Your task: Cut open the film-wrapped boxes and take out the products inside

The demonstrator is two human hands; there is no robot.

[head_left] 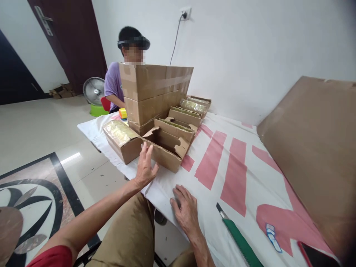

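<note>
My left hand (145, 167) is stretched out with fingers apart, its fingertips touching the near side of an open cardboard box (164, 146) with torn flaps. Nothing is held in it. My right hand (185, 211) lies flat, palm down, on the white cloth with red stripes (222, 167) near the table's front edge, fingers spread and holding nothing. Left of the open box stands a closed box with a yellow-green packet on top (121, 135).
Behind stand stacked large cartons (154, 91) and a row of open boxes (189, 111). A green-handled knife (236, 237) lies to the right of my right hand. A big flat cardboard sheet (314, 148) leans at right. Another person (116, 83) sits behind the cartons; a fan (94, 91) stands on the floor.
</note>
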